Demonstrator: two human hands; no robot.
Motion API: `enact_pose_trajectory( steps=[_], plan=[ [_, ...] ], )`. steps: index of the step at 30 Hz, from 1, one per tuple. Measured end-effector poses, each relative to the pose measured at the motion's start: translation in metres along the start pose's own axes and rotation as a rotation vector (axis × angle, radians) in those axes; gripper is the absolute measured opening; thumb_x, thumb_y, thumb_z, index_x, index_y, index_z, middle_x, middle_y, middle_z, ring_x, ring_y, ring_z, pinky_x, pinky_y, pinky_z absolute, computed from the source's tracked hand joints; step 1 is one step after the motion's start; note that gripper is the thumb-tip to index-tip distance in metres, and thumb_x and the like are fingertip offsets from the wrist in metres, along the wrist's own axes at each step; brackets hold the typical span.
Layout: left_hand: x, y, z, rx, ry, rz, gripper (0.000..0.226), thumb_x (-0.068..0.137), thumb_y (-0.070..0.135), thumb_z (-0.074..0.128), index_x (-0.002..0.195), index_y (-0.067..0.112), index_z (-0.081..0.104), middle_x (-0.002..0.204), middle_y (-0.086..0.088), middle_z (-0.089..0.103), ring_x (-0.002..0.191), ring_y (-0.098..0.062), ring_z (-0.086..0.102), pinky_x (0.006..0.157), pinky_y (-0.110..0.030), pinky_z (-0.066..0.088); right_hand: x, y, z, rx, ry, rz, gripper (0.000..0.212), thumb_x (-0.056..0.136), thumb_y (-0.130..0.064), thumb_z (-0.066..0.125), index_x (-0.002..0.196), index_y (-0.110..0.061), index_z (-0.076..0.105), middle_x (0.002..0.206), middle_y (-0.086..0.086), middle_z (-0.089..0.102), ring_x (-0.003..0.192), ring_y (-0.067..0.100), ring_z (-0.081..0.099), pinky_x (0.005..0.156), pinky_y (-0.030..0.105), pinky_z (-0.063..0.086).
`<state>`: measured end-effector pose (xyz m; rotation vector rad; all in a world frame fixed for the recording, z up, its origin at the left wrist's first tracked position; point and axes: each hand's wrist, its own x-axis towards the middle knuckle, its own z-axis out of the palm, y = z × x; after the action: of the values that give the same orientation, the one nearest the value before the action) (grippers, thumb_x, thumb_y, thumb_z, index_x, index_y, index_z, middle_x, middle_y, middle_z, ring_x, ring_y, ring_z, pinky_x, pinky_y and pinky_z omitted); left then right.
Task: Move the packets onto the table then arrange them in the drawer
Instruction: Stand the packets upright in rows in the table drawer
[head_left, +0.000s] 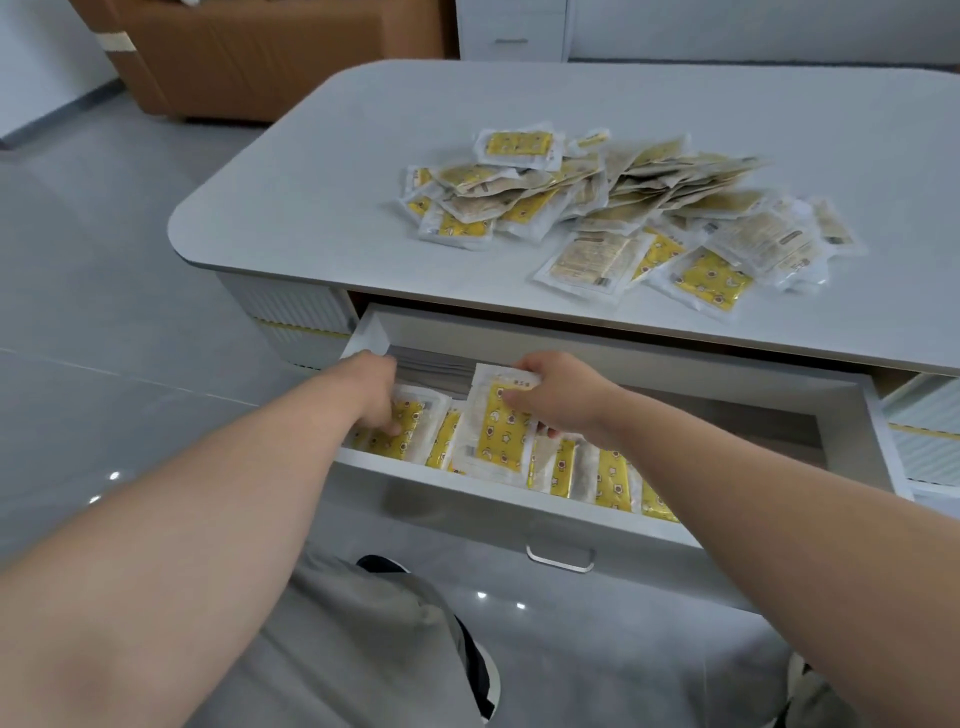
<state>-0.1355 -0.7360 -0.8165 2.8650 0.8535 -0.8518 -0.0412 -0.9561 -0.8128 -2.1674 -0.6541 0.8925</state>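
A heap of yellow-and-white packets (623, 202) lies on the white table (322, 197). Below its front edge the white drawer (467, 493) stands pulled out, with several packets (613, 475) standing in a row along its front. My right hand (561, 395) pinches one upright packet (496, 421) by its upper right corner, above the row. My left hand (376, 387) reaches into the drawer's left end, fingers curled down onto a packet (410, 423) lying there. Whether it grips that packet is hidden.
The drawer's back half shows its bare bottom (727, 410). A metal handle (561, 558) sits on the drawer front. A brown sofa (249, 57) and a white cabinet (511, 28) stand beyond the table. My knees are below the drawer on the grey tiled floor (104, 291).
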Motion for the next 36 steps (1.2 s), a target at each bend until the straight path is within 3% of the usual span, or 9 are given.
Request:
enact_pose_trajectory(
  steps=[7, 11, 13, 16, 20, 23, 28, 32, 36],
  plan=[
    [0.003, -0.006, -0.005, 0.01, -0.064, 0.059, 0.071, 0.082, 0.028, 0.082, 0.142, 0.015, 0.048, 0.131, -0.009, 0.06, 0.11, -0.029, 0.062, 0.086, -0.036, 0.056, 0.041, -0.017, 0.043, 0.007, -0.037, 0.028, 0.04, 0.098, -0.025, 0.065, 0.136, -0.013, 0.057, 0.102, 0.008, 0.072, 0.081, 0.023, 0.069, 0.059, 0.029, 0.052],
    [0.003, -0.005, -0.009, 0.034, -0.044, 0.114, 0.054, 0.09, 0.008, 0.063, 0.142, 0.014, 0.051, 0.134, -0.01, 0.059, 0.116, -0.029, 0.06, 0.095, -0.039, 0.055, 0.054, -0.021, 0.057, -0.019, -0.073, 0.033, 0.038, 0.1, -0.024, 0.063, 0.136, -0.015, 0.057, 0.103, 0.006, 0.072, 0.083, 0.019, 0.069, 0.059, 0.027, 0.052],
    [0.0, -0.004, -0.016, 0.043, -0.056, 0.129, 0.054, 0.091, 0.005, 0.059, 0.144, 0.013, 0.051, 0.137, -0.01, 0.058, 0.118, -0.029, 0.059, 0.098, -0.038, 0.053, 0.061, -0.021, 0.063, -0.073, -0.055, 0.017, 0.041, 0.099, -0.025, 0.064, 0.138, -0.015, 0.056, 0.105, 0.005, 0.071, 0.085, 0.021, 0.07, 0.061, 0.029, 0.055],
    [-0.009, -0.002, -0.035, 0.014, -0.036, 0.152, 0.055, 0.094, 0.01, 0.064, 0.147, 0.013, 0.047, 0.142, -0.006, 0.055, 0.125, -0.027, 0.056, 0.1, -0.032, 0.048, 0.066, -0.022, 0.069, -0.263, -0.026, -0.024, 0.04, 0.098, -0.027, 0.064, 0.134, -0.014, 0.057, 0.1, 0.001, 0.065, 0.077, 0.016, 0.062, 0.056, 0.025, 0.047],
    [-0.02, -0.004, -0.058, -0.083, 0.037, 0.144, 0.054, 0.094, 0.012, 0.068, 0.145, 0.014, 0.049, 0.139, -0.005, 0.057, 0.126, -0.025, 0.054, 0.1, -0.031, 0.046, 0.066, -0.02, 0.075, -0.625, 0.039, -0.031, 0.044, 0.095, -0.045, 0.063, 0.129, -0.018, 0.057, 0.127, 0.008, 0.052, 0.109, 0.026, 0.055, 0.079, 0.036, 0.052],
    [-0.027, -0.003, -0.066, -0.098, 0.067, 0.153, 0.05, 0.094, 0.013, 0.067, 0.142, 0.013, 0.052, 0.129, -0.003, 0.062, 0.117, -0.024, 0.058, 0.089, -0.029, 0.048, 0.066, -0.018, 0.081, -0.712, 0.072, -0.02, 0.052, 0.094, -0.047, 0.065, 0.135, -0.018, 0.049, 0.136, 0.014, 0.042, 0.122, 0.031, 0.047, 0.094, 0.044, 0.052],
    [-0.04, 0.015, -0.081, -0.087, 0.115, 0.184, 0.044, 0.096, 0.013, 0.064, 0.139, 0.016, 0.055, 0.13, -0.001, 0.062, 0.117, -0.022, 0.059, 0.094, -0.03, 0.049, 0.059, -0.021, 0.075, -0.706, 0.097, -0.064, 0.058, 0.096, -0.051, 0.06, 0.138, -0.016, 0.042, 0.134, 0.015, 0.043, 0.118, 0.032, 0.05, 0.093, 0.045, 0.052],
    [-0.048, 0.035, -0.095, -0.158, 0.251, 0.244, 0.027, 0.095, 0.015, 0.064, 0.121, 0.016, 0.068, 0.115, 0.001, 0.068, 0.106, -0.02, 0.063, 0.086, -0.031, 0.051, 0.035, -0.024, 0.052, -0.68, 0.122, -0.115, 0.046, 0.101, -0.051, 0.048, 0.131, -0.017, 0.051, 0.124, 0.01, 0.048, 0.103, 0.029, 0.057, 0.082, 0.043, 0.056],
    [-0.048, 0.07, -0.1, -0.262, 0.371, 0.355, 0.016, 0.094, 0.015, 0.064, 0.108, 0.021, 0.07, 0.092, 0.008, 0.063, 0.092, -0.016, 0.062, 0.076, -0.029, 0.049, -0.004, -0.016, 0.007, -0.648, 0.203, -0.189, 0.034, 0.101, -0.05, 0.05, 0.116, -0.02, 0.058, 0.113, 0.002, 0.048, 0.089, 0.022, 0.058, 0.074, 0.038, 0.054]
  ],
)
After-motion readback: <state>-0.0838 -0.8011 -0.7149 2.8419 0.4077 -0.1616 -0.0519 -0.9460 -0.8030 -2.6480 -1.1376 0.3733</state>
